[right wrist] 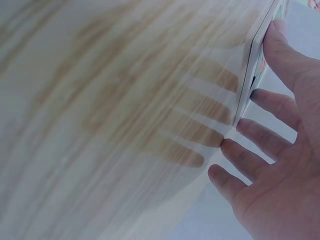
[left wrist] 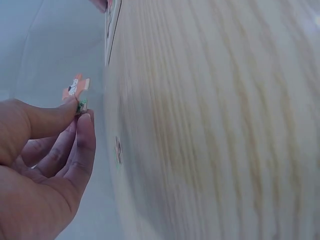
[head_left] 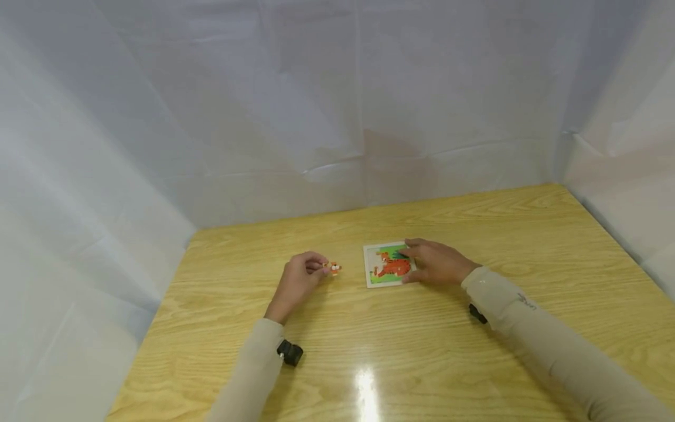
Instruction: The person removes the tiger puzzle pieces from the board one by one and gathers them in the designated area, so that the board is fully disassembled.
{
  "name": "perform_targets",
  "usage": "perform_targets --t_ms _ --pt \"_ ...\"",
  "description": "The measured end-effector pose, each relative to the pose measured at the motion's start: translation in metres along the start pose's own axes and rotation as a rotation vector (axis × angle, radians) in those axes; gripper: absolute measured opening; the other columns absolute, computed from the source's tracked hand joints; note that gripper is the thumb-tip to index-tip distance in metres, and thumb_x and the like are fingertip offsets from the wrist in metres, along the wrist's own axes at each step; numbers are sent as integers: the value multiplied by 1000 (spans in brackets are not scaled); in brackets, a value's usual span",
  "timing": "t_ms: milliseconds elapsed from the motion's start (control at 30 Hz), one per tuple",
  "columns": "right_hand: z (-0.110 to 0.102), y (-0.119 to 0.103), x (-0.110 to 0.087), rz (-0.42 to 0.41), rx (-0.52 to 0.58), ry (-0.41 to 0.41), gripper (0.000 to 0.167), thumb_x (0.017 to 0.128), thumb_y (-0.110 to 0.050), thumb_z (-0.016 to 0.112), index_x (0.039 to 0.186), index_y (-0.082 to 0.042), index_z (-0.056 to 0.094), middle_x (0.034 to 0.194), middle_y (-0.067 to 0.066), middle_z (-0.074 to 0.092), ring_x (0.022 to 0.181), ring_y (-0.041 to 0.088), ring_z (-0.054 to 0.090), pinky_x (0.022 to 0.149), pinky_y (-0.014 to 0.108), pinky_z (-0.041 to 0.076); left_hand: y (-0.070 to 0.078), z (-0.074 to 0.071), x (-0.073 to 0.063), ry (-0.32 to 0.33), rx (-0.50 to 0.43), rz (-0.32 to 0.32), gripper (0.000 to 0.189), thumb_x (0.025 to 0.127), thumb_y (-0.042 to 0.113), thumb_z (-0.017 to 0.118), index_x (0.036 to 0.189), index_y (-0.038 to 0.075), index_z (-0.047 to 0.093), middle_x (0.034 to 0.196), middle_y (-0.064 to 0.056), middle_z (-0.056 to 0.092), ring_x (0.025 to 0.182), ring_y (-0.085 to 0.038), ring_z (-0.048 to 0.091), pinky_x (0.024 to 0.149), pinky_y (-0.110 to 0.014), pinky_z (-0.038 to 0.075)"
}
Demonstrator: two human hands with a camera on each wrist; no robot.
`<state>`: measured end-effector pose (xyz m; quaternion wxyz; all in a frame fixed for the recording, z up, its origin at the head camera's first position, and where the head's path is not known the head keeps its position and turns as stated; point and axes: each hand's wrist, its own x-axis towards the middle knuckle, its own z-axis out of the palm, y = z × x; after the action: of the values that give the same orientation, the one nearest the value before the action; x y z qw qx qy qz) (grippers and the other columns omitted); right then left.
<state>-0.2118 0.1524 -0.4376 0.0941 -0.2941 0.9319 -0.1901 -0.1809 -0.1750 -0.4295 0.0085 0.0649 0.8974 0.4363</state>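
Orange and white, a small puzzle piece [head_left: 334, 268] is pinched between the thumb and fingers of a person's left hand [head_left: 300, 280], raised just above the bench [head_left: 327, 340]. The right hand [head_left: 439, 262], fingers spread and nearly straight, rests at the right side of a square puzzle board [head_left: 373, 259], its thumb touching the edge. White-framed, the board lies flat to the right of the piece, picturing a striped orange animal on green beside a pale bare patch. Beige sleeves [head_left: 253, 363] and black wrist devices [head_left: 290, 353] follow; white sheeting [head_left: 285, 105] hangs behind the wood-grained bench.
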Motion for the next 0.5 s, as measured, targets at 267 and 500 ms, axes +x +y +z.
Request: perform_targets --t_ms 267,500 --pt "2 2 -1 -5 5 -2 74 90 -43 75 144 3 53 155 28 38 141 44 39 109 58 38 -11 -11 -5 -5 -40 -83 19 95 8 72 113 0 71 99 -12 68 87 -23 69 72 -34 59" --pt "1 0 -3 -12 14 4 74 90 -42 75 144 3 52 155 28 38 141 44 39 109 57 38 -13 -16 -8 -7 -32 -143 19 96 7 70 113 -2 70 98 -13 68 84 -22 69 70 -34 59"
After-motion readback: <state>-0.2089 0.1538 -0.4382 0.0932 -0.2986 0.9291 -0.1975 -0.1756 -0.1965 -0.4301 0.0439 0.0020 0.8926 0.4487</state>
